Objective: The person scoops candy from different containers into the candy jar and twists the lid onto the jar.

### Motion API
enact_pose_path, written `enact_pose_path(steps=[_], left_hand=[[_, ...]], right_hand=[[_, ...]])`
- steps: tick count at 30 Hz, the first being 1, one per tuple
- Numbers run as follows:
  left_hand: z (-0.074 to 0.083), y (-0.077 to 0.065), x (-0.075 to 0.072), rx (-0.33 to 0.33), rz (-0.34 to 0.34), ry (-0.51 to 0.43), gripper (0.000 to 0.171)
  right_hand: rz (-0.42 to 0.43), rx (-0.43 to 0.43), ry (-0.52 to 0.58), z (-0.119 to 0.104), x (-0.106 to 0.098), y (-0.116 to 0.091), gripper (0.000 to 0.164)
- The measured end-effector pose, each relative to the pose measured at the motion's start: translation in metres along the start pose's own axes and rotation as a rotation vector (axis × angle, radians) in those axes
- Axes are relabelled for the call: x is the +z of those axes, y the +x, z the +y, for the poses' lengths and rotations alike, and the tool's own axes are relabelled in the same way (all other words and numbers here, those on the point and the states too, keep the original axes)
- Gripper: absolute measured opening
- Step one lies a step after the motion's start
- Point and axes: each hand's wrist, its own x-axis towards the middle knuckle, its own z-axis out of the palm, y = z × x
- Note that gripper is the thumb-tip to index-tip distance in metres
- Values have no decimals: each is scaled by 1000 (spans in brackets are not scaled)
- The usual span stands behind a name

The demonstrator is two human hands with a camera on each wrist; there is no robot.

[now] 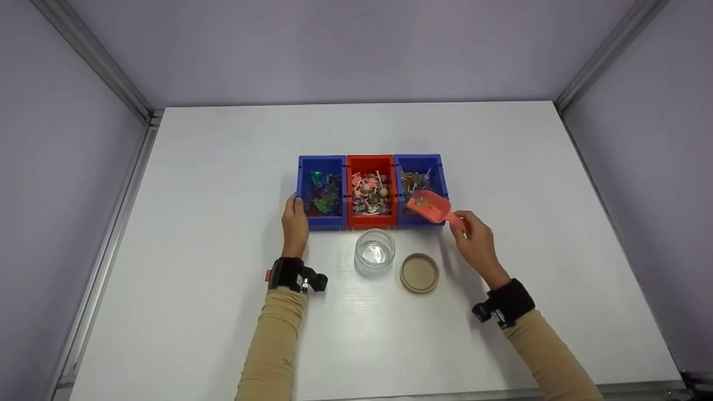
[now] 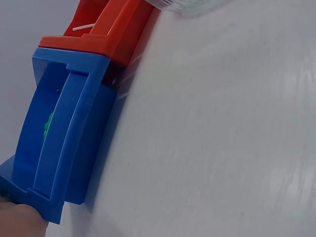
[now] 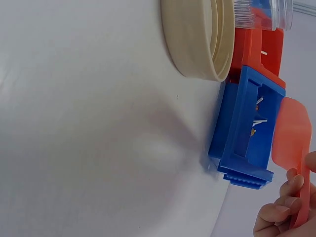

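My right hand [image 1: 473, 239] grips the handle of a coral-pink scoop [image 1: 430, 206], whose bowl is over the front of the right blue bin [image 1: 444, 189]. A few small yellowish pieces lie in the scoop. In the right wrist view, fingers and thumb close round the handle, and white lollipop sticks show in that bin. At the far left, my left hand [image 1: 295, 225] holds the side wall of the left blue bin [image 1: 326, 223], thumb at its rim. Green and dark shiny wrapped pieces [image 1: 325, 195] lie in it. The red bin [image 1: 372, 221] between them holds lollipops [image 1: 370, 192].
In front of the bins stands a clear glass jar [image 1: 375, 249] with its mouth uncovered. A round beige lid [image 1: 419, 273] lies to its right, rim up. All sit on a white table [image 1: 223, 223] walled by pale panels at the back and sides.
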Motion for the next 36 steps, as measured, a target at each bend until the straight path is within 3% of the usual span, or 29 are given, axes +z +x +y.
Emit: enact_pose_path(steps=[8, 17, 31, 36], left_hand=[[0, 4, -3, -23, -9, -69, 48], [6, 6, -1, -73, 6, -137, 46], [6, 3, 0, -86, 27, -132, 45], [4, 3, 1, -77, 26, -127, 46]], right_hand=[[-20, 9, 28, -5, -9, -6, 19], [-29, -53, 70, -11, -14, -10, 17], [-202, -42, 152, -19, -13, -34, 18], [-218, -82, 142, -22, -12, -41, 17]])
